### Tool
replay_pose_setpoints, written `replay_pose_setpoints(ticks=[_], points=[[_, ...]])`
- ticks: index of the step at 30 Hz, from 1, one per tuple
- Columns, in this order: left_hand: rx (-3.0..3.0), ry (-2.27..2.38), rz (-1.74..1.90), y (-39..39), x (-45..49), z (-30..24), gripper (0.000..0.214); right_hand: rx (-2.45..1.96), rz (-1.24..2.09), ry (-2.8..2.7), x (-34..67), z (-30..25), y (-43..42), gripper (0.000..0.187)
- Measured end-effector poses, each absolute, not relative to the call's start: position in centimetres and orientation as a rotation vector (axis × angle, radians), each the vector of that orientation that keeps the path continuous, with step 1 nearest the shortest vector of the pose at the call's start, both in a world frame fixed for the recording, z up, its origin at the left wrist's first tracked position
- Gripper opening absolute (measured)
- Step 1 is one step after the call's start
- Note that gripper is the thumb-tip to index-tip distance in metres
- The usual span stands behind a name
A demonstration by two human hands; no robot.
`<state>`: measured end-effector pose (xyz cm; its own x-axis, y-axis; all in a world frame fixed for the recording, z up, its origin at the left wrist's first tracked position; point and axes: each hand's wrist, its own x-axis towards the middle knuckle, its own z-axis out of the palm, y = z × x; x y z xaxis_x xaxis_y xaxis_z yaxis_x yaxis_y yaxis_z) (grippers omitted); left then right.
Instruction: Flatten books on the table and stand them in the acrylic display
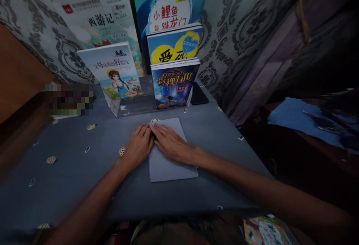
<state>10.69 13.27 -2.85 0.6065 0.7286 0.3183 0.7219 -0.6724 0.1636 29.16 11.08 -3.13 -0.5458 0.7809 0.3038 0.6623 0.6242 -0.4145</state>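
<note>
In the head view, the grey booklet lies flat on the bench, in front of the clear stand. The right hand rests across its cover, probably to steady it; the left hand sits at its left edge, apparently bearing on that side. The fingers of each hand lie side by side, not spread, the two sets meeting near the upper left corner; in this dim light, whether they pinch the edge cannot be told. The stand props the dark blue book and the white-and-blue book upright, covers facing the person.
</note>
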Motion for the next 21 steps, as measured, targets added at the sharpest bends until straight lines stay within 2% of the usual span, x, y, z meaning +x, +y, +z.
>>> replay_pose_setpoints(ticks=[13,21], points=[[2.772,1.339,0.503,13.0,11.0,-2.5,0.027,-1.485,0.115,-2.334,34.8,-2.7,11.3,0.048],[2.803,1.279,0.465,13.2,10.7,-2.3,0.041,-1.425,0.196,-2.245,36.1,-3.1,11.9,0.044]])
